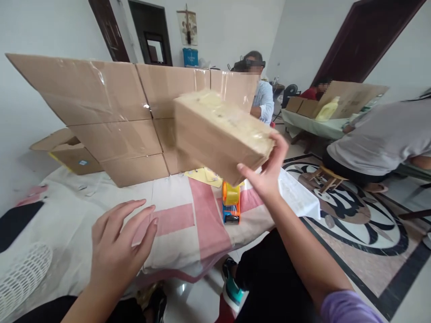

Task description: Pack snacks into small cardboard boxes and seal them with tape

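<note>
My right hand [267, 172] grips one end of a closed cardboard box [215, 139], thumb on the near side and fingers over the far edge. The box is held tilted above the table, a little blurred, with shiny tape along its top. Below it on the cloth stands an orange and blue tape dispenser [231, 204] with a yellow roll of tape, its upper part close under the box. My left hand [119, 237] hovers over the cloth at the left, fingers apart and slightly curled, holding nothing.
A large folded cardboard panel [111, 94] stands upright across the table's back. Behind its left end sits an open carton [79, 157]. A white plastic basket [25, 273] is at the lower left. Yellow paper [205, 176] lies under the box. Other people sit beyond and to the right.
</note>
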{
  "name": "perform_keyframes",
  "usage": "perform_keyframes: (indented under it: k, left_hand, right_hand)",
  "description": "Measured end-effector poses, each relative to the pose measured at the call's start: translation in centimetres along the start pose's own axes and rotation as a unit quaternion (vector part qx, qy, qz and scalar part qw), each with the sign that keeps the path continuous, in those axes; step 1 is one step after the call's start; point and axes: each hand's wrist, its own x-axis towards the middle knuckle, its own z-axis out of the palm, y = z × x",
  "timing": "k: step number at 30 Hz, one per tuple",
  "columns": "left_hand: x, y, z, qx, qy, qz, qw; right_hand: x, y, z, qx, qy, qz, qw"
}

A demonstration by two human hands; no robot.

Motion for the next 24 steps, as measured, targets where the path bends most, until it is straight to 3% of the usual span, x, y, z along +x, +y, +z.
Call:
perform_keyframes:
  k: [5, 8, 11, 15, 20, 24]
  left_hand:
    - [-0.1, 0.6, 0.7, -0.016, -0.019, -0.002, 1.0]
    - [-0.2, 0.8, 1.3, -0.016, -0.024, -0.009, 1.0]
    - [-0.5, 1.1, 2.2, -0.029, -0.046, 0.001, 0.999]
    - [-1.1, 1.2, 3.5, -0.031, -0.077, 0.005, 0.997]
    - [-2.2, 0.2, 4.5, -0.002, -0.112, 0.012, 0.994]
    - [-2.6, -2.0, 4.2, 0.001, -0.147, 0.004, 0.989]
  right_hand:
    - [1.8, 8.2, -5.2, -0.191, 0.135, 0.002, 0.972]
    - [1.1, 12.7, -5.9, -0.255, 0.133, 0.057, 0.956]
    - [-0.4, 15.7, -4.5, -0.304, 0.09, 0.146, 0.937]
    - [-1.6, 18.5, -0.9, -0.311, 0.029, 0.265, 0.912]
    - [-0.1, 21.4, 3.3, -0.311, -0.069, 0.36, 0.877]
    - [1.4, 22.4, 4.5, -0.305, -0.13, 0.396, 0.856]
